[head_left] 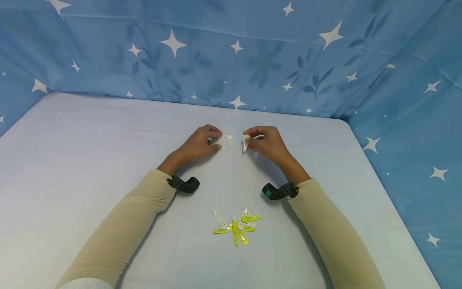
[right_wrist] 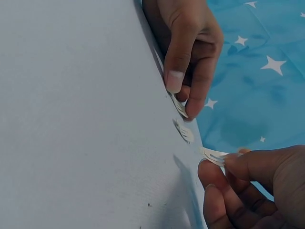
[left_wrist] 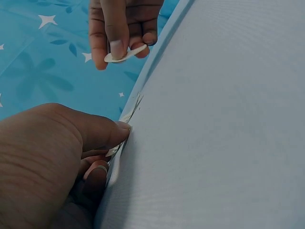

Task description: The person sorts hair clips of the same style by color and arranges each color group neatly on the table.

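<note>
Near the far part of the table, my left hand (head_left: 199, 143) holds white snap hair clips (head_left: 219, 140) between thumb and fingers, down at the tabletop; in the right wrist view their ends (right_wrist: 179, 106) show between thumb and fingertip. Just right of it a single white hair clip (head_left: 229, 141) lies on the cloth. My right hand (head_left: 270, 143) pinches another white hair clip (head_left: 246, 143) between thumb and fingers, raised over the table, as the left wrist view shows this clip (left_wrist: 125, 56) too. How many clips the left hand has, I cannot tell.
A loose pile of yellow hair clips (head_left: 240, 235) and white hair clips (head_left: 219, 220) lies nearer me, between the forearms. White cloth covers the table (head_left: 90, 160). Behind it and at the right hangs a blue star-patterned curtain (head_left: 216, 60).
</note>
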A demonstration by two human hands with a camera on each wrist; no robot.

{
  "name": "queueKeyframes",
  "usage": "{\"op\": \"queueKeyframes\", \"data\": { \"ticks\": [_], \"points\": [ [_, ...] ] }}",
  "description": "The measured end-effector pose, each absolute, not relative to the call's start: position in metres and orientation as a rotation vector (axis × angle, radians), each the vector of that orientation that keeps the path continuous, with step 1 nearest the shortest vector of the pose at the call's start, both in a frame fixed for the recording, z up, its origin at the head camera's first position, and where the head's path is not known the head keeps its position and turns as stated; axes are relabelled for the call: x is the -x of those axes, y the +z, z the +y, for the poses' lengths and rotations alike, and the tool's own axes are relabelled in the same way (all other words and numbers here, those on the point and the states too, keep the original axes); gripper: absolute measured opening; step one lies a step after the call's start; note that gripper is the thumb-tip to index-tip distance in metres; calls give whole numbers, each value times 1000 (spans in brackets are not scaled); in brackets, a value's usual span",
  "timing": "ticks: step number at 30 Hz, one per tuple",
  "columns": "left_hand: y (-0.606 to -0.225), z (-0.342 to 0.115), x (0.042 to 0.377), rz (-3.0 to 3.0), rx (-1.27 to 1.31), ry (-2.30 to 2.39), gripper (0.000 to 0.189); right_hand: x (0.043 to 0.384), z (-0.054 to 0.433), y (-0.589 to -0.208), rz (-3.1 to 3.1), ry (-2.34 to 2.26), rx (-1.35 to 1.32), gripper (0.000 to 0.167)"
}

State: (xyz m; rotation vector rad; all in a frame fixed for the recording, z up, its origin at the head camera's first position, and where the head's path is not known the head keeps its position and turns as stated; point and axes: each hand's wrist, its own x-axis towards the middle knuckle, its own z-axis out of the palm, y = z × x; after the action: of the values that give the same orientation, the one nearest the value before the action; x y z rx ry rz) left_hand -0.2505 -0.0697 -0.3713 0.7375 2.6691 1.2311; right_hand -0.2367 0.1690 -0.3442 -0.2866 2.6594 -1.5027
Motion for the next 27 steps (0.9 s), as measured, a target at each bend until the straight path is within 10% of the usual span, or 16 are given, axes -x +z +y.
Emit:
{"op": "queueKeyframes", "data": {
  "ticks": [27],
  "points": [
    [-373, -70, 253, 2679, -728, 1207, 47, 266, 152, -351, 2676, -1299, 307, 21]
  ]
}}
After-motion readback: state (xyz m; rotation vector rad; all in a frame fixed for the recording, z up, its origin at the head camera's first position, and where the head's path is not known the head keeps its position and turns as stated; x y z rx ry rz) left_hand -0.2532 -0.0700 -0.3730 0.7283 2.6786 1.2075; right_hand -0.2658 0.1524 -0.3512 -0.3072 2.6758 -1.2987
